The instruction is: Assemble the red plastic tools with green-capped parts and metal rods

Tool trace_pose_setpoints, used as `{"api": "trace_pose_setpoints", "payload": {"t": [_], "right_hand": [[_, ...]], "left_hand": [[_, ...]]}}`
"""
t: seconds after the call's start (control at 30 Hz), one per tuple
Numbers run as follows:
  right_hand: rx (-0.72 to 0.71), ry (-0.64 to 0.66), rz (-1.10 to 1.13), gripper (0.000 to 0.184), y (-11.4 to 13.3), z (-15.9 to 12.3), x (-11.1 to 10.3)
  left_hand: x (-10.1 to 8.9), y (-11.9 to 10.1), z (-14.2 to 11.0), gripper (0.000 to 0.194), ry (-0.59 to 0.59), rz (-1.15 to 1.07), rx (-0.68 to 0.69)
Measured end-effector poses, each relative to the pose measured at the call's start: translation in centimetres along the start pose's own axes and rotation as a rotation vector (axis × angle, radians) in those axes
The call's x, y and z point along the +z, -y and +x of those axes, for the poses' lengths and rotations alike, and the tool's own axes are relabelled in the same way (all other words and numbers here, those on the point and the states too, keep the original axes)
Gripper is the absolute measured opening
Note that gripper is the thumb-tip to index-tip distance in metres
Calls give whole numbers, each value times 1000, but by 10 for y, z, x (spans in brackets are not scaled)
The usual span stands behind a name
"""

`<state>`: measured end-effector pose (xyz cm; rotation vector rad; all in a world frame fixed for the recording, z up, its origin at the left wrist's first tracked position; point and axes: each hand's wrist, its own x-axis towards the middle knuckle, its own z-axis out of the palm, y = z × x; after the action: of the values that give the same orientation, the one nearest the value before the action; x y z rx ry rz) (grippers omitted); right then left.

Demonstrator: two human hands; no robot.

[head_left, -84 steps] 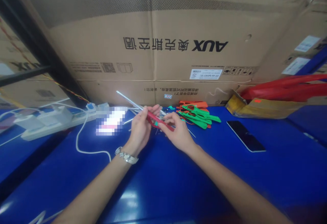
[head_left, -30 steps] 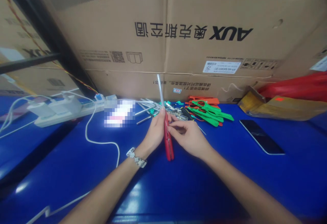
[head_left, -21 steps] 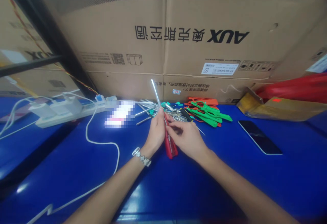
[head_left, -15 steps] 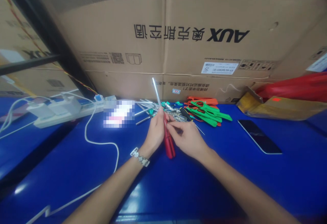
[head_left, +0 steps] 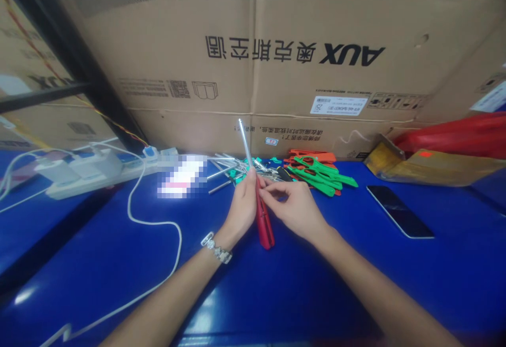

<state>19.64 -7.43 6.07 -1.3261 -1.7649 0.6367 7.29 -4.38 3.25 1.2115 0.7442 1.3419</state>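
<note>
My left hand (head_left: pixel 243 204) is closed on a screwdriver with a red handle (head_left: pixel 264 224), held almost upright above the blue table (head_left: pixel 276 283). Its metal shaft (head_left: pixel 245 142) points up and slightly left. My right hand (head_left: pixel 294 207) pinches the tool where shaft meets handle, thumb and forefinger together. Behind the hands lies a heap of loose metal shafts (head_left: pixel 227 165) and small teal parts (head_left: pixel 256 162). A silver watch (head_left: pixel 216 248) sits on my left wrist.
Green and orange plastic handles (head_left: pixel 316 170) are piled right of the heap. A dark phone (head_left: pixel 399 219) lies further right. A white power strip (head_left: pixel 79 170) and white cable (head_left: pixel 158 225) sit left. A large AUX cardboard box (head_left: pixel 276 57) walls the back.
The screwdriver went from lying slanted across both hands, shaft pointing left, to standing nearly upright with the red handle down. Since a second ago it has only wobbled slightly.
</note>
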Motion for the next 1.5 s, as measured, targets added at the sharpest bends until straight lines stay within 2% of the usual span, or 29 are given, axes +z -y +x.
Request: {"api": "trace_pose_setpoints", "payload": {"t": [0.13, 0.23, 0.33, 0.4, 0.5, 0.6, 0.73, 0.83, 0.9, 1.07, 1.17, 1.27, 1.4, 1.5], "right_hand": [[-2, -23, -131, 21, 1, -1, 5], [-108, -32, -291, 25, 2, -7, 11], [-155, 19, -361, 18, 1, -14, 15], [-110, 51, -304, 21, -3, -15, 17], [-44, 70, -63, 17, -8, -13, 18], [-12, 57, 128, 11, -9, -12, 19], [-13, 55, 259, 11, -7, -13, 26], [-16, 21, 321, 14, -10, -13, 32], [-5, 0, 333, 16, -12, -13, 35], [54, 160, 135, 25, -3, -22, 34], [-31, 68, -94, 28, 2, -26, 32], [-113, -36, -278, 24, 3, -27, 32], [-156, -35, -419, 25, 8, -29, 35], [-167, -15, -416, 24, 14, -30, 34]], "left_hand": [[2, 6, 2, 51, -84, -23, -3], [0, 9, 4, 48, -184, -47, 8], [-3, 5, 6, 46, -240, -96, -5], [-7, 0, 7, 44, -237, -155, -57], [-11, -7, 9, 42, -185, -186, -136], [-13, -10, 8, 41, -165, -188, -129], [-11, -10, 5, 42, -167, -354, -145], [-10, -13, 5, 42, -116, -474, -203], [-11, -16, 6, 41, -97, -522, -186], [-14, -24, 9, 44, -199, -511, -174], [-14, -23, 9, 49, -201, -412, -191], [-13, -18, 7, 55, -248, -222, -130], [-12, -14, 6, 59, -452, -65, -92], [-14, -15, 8, 58, -468, -154, -92]]}}
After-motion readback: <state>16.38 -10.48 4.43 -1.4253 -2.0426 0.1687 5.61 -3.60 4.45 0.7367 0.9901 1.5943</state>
